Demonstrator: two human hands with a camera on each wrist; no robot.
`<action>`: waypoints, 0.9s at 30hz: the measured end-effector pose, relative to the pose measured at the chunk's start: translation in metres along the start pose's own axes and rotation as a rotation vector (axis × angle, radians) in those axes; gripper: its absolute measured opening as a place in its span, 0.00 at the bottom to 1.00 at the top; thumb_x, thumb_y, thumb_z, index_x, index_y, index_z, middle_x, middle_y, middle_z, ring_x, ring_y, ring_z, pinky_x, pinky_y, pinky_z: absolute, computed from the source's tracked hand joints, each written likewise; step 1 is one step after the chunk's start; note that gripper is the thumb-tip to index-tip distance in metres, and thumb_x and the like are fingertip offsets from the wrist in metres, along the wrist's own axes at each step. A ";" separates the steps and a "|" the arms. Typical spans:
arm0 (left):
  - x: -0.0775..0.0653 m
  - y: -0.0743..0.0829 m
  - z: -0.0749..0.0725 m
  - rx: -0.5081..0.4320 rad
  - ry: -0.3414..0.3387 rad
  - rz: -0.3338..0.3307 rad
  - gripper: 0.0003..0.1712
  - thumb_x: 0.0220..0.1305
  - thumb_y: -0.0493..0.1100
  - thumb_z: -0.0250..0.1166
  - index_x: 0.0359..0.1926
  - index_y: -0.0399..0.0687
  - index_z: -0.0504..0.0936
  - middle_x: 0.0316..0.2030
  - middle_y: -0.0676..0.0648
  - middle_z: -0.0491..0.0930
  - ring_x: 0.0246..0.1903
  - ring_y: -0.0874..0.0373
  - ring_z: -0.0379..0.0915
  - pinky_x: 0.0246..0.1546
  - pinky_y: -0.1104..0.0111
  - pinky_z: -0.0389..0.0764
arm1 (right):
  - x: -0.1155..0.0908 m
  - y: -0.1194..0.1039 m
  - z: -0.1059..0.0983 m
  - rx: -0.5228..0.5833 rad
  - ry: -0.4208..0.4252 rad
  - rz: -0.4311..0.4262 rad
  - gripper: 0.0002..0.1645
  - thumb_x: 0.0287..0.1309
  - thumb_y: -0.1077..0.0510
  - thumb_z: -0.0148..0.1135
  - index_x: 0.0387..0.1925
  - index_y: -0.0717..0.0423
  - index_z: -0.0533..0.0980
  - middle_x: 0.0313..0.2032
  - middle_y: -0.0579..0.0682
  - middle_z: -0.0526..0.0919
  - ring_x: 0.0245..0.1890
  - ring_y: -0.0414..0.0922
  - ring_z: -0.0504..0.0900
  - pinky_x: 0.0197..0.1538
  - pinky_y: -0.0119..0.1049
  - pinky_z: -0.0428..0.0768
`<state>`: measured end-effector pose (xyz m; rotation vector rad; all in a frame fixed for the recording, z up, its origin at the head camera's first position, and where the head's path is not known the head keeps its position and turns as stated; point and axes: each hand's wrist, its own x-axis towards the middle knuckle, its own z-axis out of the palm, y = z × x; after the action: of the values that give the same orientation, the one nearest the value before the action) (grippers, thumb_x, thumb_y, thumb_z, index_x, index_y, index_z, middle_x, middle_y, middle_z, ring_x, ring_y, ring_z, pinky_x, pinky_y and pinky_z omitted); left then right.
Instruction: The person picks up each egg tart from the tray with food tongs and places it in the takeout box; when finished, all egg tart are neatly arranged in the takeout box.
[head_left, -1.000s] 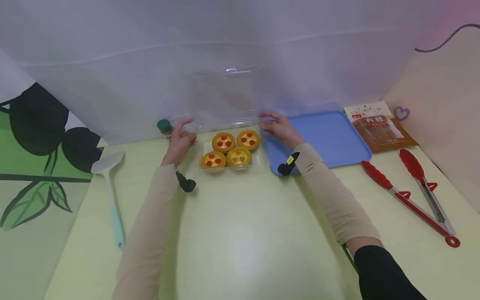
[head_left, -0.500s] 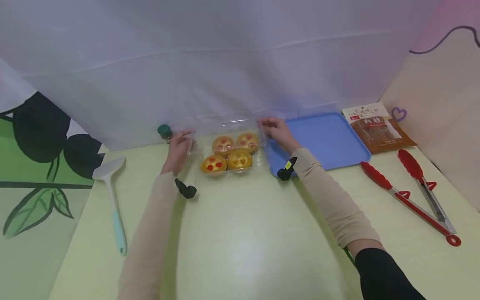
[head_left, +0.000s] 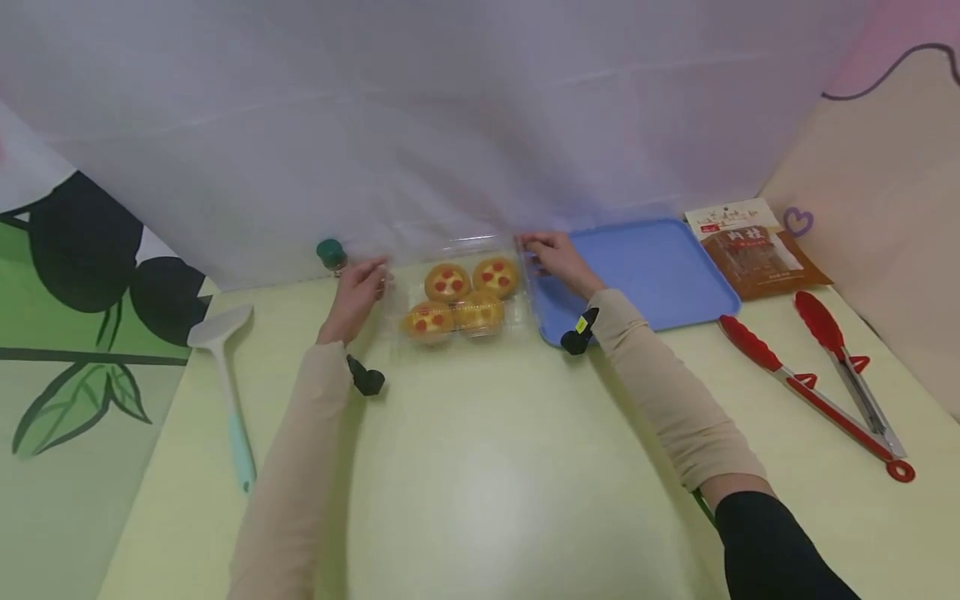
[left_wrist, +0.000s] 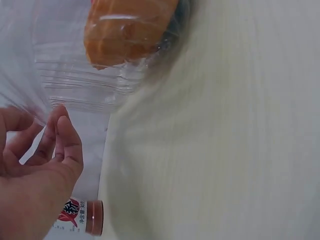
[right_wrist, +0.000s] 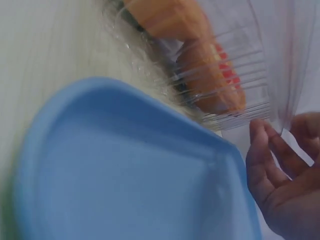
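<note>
A hinged clear plastic box [head_left: 468, 243] stands against the back wall, holding several round yellow tarts [head_left: 448, 283], most with red bits on top. Its transparent lid lies low over the tarts. On the box's left side my left hand [head_left: 356, 296] pinches the lid's edge; in the left wrist view its fingertips [left_wrist: 61, 114] meet the plastic. My right hand [head_left: 557, 258] pinches the opposite edge, above the left end of a blue tray [head_left: 637, 275]. Whether the lid's front edge touches the base is hard to tell.
A green-capped seasoning jar [head_left: 331, 253] stands just behind my left hand. At the left lies a spatula [head_left: 228, 379] with a pale blue handle. Red-tipped tongs [head_left: 836, 400] lie spread at the right, in front of a brown packet [head_left: 757, 250].
The lid has swung down from upright against the wall to over the tarts. Both hands, spread beside it before, now pinch its side edges.
</note>
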<state>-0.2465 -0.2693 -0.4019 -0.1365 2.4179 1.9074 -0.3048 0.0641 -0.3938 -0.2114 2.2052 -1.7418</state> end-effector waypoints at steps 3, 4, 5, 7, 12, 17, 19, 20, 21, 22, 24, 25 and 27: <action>-0.006 0.001 -0.001 0.016 -0.035 0.003 0.27 0.75 0.37 0.46 0.73 0.44 0.61 0.54 0.43 0.69 0.45 0.61 0.70 0.47 0.74 0.74 | -0.009 -0.005 -0.001 -0.024 -0.029 -0.017 0.26 0.73 0.60 0.47 0.70 0.56 0.64 0.64 0.61 0.72 0.58 0.55 0.75 0.53 0.42 0.80; -0.008 0.002 -0.002 0.021 -0.052 0.006 0.29 0.74 0.36 0.46 0.74 0.45 0.59 0.56 0.42 0.68 0.46 0.62 0.71 0.48 0.75 0.73 | -0.012 -0.006 -0.002 -0.030 -0.036 -0.022 0.27 0.73 0.61 0.48 0.71 0.55 0.62 0.64 0.61 0.72 0.59 0.56 0.75 0.55 0.44 0.80; -0.011 0.002 -0.003 0.024 -0.067 0.010 0.30 0.73 0.35 0.46 0.74 0.46 0.58 0.58 0.40 0.67 0.47 0.63 0.71 0.49 0.76 0.73 | -0.014 -0.007 -0.002 -0.034 -0.045 -0.027 0.29 0.72 0.61 0.49 0.72 0.54 0.60 0.63 0.62 0.72 0.59 0.56 0.75 0.56 0.46 0.80; -0.017 0.002 -0.005 0.022 -0.098 0.015 0.32 0.72 0.34 0.47 0.75 0.47 0.55 0.61 0.38 0.65 0.49 0.63 0.72 0.49 0.78 0.73 | -0.019 -0.009 -0.003 -0.033 -0.058 -0.033 0.33 0.71 0.62 0.50 0.74 0.53 0.56 0.63 0.64 0.71 0.59 0.58 0.75 0.57 0.49 0.79; -0.032 0.004 -0.009 0.021 -0.170 0.011 0.37 0.73 0.37 0.51 0.77 0.45 0.47 0.68 0.34 0.61 0.59 0.54 0.69 0.50 0.79 0.73 | -0.035 -0.012 -0.005 -0.055 -0.099 -0.017 0.36 0.69 0.64 0.49 0.75 0.58 0.51 0.63 0.68 0.70 0.59 0.60 0.74 0.57 0.49 0.79; -0.055 0.007 -0.014 0.040 -0.194 -0.056 0.39 0.73 0.37 0.53 0.77 0.44 0.44 0.70 0.36 0.59 0.67 0.45 0.61 0.64 0.65 0.70 | -0.056 -0.016 -0.001 -0.108 -0.150 0.046 0.35 0.69 0.62 0.50 0.74 0.62 0.52 0.59 0.69 0.72 0.53 0.57 0.78 0.56 0.45 0.81; -0.065 0.009 -0.014 0.055 -0.195 -0.082 0.37 0.73 0.37 0.52 0.76 0.43 0.45 0.70 0.36 0.60 0.65 0.47 0.63 0.67 0.59 0.67 | -0.065 -0.017 0.000 -0.116 -0.174 0.068 0.34 0.70 0.61 0.50 0.73 0.64 0.53 0.56 0.68 0.74 0.47 0.53 0.80 0.53 0.41 0.82; -0.069 0.010 -0.013 0.061 -0.197 -0.093 0.37 0.73 0.37 0.51 0.76 0.42 0.45 0.69 0.36 0.61 0.62 0.49 0.66 0.67 0.58 0.67 | -0.070 -0.017 0.000 -0.122 -0.184 0.075 0.34 0.70 0.60 0.51 0.72 0.65 0.55 0.55 0.68 0.76 0.44 0.50 0.81 0.51 0.38 0.83; -0.074 0.011 -0.012 0.067 -0.200 -0.099 0.36 0.73 0.37 0.51 0.76 0.41 0.46 0.68 0.35 0.62 0.60 0.51 0.68 0.67 0.58 0.68 | -0.075 -0.017 0.000 -0.119 -0.198 0.082 0.32 0.70 0.60 0.51 0.71 0.67 0.57 0.52 0.68 0.77 0.41 0.48 0.82 0.49 0.36 0.83; -0.078 0.012 -0.011 0.068 -0.207 -0.106 0.35 0.73 0.37 0.50 0.75 0.39 0.47 0.66 0.34 0.63 0.57 0.54 0.70 0.66 0.60 0.69 | -0.079 -0.016 -0.001 -0.112 -0.217 0.090 0.31 0.70 0.59 0.51 0.69 0.69 0.59 0.49 0.68 0.79 0.39 0.46 0.82 0.47 0.35 0.84; -0.085 0.013 -0.008 0.062 -0.221 -0.119 0.34 0.73 0.37 0.50 0.74 0.36 0.48 0.60 0.33 0.68 0.50 0.59 0.74 0.61 0.63 0.74 | -0.087 -0.014 -0.003 -0.106 -0.260 0.102 0.28 0.71 0.59 0.50 0.64 0.74 0.64 0.44 0.65 0.81 0.36 0.44 0.83 0.43 0.34 0.84; -0.088 0.014 -0.007 0.050 -0.225 -0.124 0.33 0.74 0.37 0.50 0.73 0.34 0.50 0.56 0.34 0.71 0.46 0.61 0.76 0.59 0.65 0.76 | -0.091 -0.013 -0.003 -0.098 -0.281 0.109 0.26 0.71 0.59 0.50 0.62 0.75 0.66 0.41 0.63 0.82 0.35 0.43 0.83 0.42 0.33 0.84; -0.092 0.014 -0.004 0.016 -0.226 -0.137 0.31 0.74 0.37 0.50 0.72 0.30 0.53 0.47 0.38 0.77 0.40 0.62 0.78 0.53 0.69 0.80 | -0.097 -0.010 -0.004 -0.075 -0.315 0.123 0.24 0.71 0.59 0.49 0.57 0.78 0.69 0.35 0.59 0.83 0.33 0.43 0.83 0.42 0.34 0.85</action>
<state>-0.1562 -0.2669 -0.3777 -0.0788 2.2165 1.7420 -0.2156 0.0954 -0.3675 -0.3353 2.0111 -1.4509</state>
